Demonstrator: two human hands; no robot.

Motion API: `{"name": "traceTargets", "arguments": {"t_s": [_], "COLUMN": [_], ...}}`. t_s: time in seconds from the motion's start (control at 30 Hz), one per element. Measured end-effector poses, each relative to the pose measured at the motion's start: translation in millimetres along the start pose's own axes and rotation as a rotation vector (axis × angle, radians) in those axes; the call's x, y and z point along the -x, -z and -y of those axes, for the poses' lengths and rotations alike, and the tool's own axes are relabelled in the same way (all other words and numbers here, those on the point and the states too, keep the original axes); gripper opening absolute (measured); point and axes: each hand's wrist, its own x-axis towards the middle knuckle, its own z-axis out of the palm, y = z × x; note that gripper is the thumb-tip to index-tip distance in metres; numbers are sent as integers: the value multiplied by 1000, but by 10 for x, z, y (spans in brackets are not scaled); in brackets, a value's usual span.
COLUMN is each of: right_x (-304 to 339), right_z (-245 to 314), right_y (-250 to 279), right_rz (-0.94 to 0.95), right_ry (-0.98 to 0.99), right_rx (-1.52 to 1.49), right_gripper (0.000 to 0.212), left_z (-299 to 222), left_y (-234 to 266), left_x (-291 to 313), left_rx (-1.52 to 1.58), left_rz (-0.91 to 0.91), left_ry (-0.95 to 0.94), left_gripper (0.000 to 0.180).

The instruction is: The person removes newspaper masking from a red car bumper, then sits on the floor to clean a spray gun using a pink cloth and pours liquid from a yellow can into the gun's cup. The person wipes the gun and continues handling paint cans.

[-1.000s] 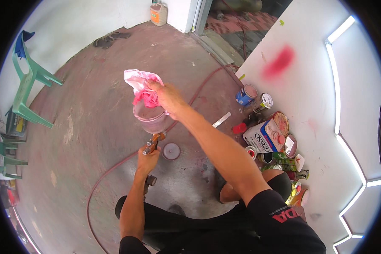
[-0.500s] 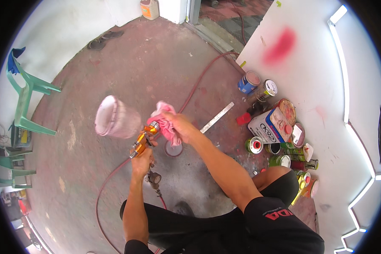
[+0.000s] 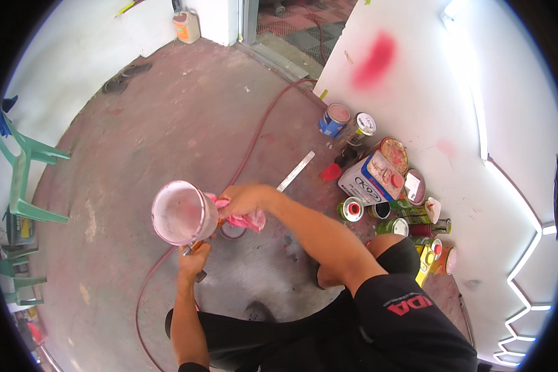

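My left hand (image 3: 193,260) is wrapped round the grip of a spray gun (image 3: 193,248), whose gold-coloured body is now mostly hidden behind its cup. The translucent, pink-stained paint cup (image 3: 181,215) tilts so that its open mouth faces me; a thin pinkish film coats the inside. In my right hand (image 3: 247,199) is a bunched pink cloth (image 3: 248,221), pressed against the right side of the cup where it meets the gun. The fingertips of that hand are partly hidden by the cloth.
A red air hose (image 3: 255,137) curves across the floor. To the right stand several paint cans, including a blue can (image 3: 333,121) and a white rectangular tin (image 3: 371,180). A flat white stick (image 3: 296,171) lies nearby. A green chair (image 3: 26,180) is at the left.
The gun has been turned, bringing the cup's mouth round toward me and covering the gold body. My right hand and cloth have shifted from the gun's front to the cup's side.
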Motion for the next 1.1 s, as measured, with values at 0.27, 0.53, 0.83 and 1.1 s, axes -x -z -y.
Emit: {"name": "traceTargets", "arguments": {"t_s": [0.27, 0.53, 0.83, 1.1], "right_x": [60, -37, 75, -42], "right_z": [-65, -465, -403, -353], "right_y": [-197, -311, 19, -219], "right_rz": [-285, -275, -444, -108], "right_ry": [-35, -27, -90, -149], "right_rx": [35, -50, -631, -50], "right_gripper": [39, 27, 44, 70], "left_z": [79, 331, -212, 365], "left_y": [-102, -196, -120, -177], "left_x": [-77, -56, -90, -125], "left_rx": [87, -29, 83, 66], "left_rz": [-15, 1, -63, -62], "left_ry": [-116, -179, -51, -99], "left_gripper": [36, 27, 28, 16]}}
